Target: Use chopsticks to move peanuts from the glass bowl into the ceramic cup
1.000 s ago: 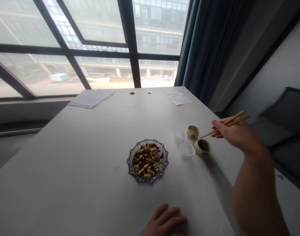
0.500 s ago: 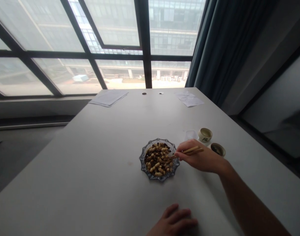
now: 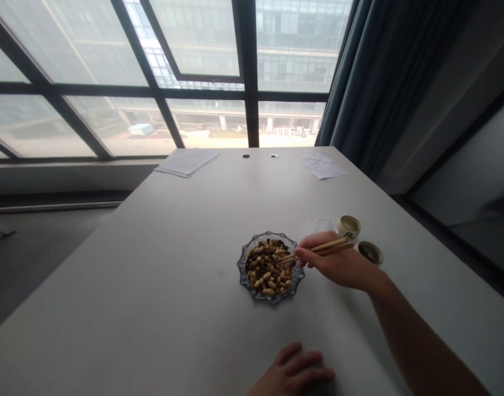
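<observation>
A scalloped glass bowl (image 3: 242,278) holds peanuts in their shells (image 3: 266,280) mixed with dark seeds. At the bowl's right rim, my right hand (image 3: 332,261) grips a pair of wooden chopsticks (image 3: 332,246). Their tips reach into the peanuts on the right side of the bowl; whether a piece is pinched between them I cannot tell. My left hand (image 3: 295,371) lies on the table at the bottom of the view, fingers spread, holding nothing. Just beyond my right hand stand a pale cup (image 3: 349,226) with a dark mark and a darker cup (image 3: 370,252).
A clear plastic container (image 3: 322,226) stands left of the pale cup, partly hidden by my hand. On the white table (image 3: 153,275), stacked papers (image 3: 188,163) lie far left and loose sheets (image 3: 323,166) far right. Windows and a blue curtain (image 3: 371,82) stand behind.
The chopsticks have shifted in my right hand, their tips now showing further left over the peanuts. The whole view has moved slightly. My left hand stays in place on the table.
</observation>
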{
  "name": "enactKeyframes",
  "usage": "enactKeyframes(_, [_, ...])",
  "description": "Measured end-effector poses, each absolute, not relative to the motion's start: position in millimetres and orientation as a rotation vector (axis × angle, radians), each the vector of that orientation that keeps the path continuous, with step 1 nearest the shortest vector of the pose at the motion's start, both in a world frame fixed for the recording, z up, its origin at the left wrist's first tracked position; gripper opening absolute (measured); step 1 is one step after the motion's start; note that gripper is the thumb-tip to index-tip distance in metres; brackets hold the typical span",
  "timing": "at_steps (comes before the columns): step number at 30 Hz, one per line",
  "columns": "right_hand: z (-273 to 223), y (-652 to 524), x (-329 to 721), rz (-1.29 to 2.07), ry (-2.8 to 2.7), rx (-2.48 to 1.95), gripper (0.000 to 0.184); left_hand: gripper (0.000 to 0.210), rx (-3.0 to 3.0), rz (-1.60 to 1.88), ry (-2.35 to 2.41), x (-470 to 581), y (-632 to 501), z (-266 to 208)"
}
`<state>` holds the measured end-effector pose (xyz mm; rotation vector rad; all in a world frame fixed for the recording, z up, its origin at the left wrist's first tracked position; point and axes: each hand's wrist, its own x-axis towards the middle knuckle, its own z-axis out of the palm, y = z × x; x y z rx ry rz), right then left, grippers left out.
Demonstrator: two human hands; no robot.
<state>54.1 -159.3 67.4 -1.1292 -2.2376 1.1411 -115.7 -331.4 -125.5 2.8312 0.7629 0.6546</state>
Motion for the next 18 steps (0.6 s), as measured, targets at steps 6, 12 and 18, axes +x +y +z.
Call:
enactKeyframes(6, [64.6, -159.0, 52.5, 1.086, -2.208, -1.274, 0.037, 0.022, 2.818, 0.652, 0.773, -114.1, -332.3, -128.6])
enactKeyframes(12, [61.1, -158.1, 47.7, 1.073, -2.21, -1.175, 0.033, 0.028, 2.77, 0.655, 0.797, -112.2, -333.5, -128.2])
enactKeyframes(18, [62.2, -158.9, 50.8, 1.045, -2.159, -1.284, 0.039, 0.036, 2.67, 0.631, 0.799, -112.8, -334.1, -130.2])
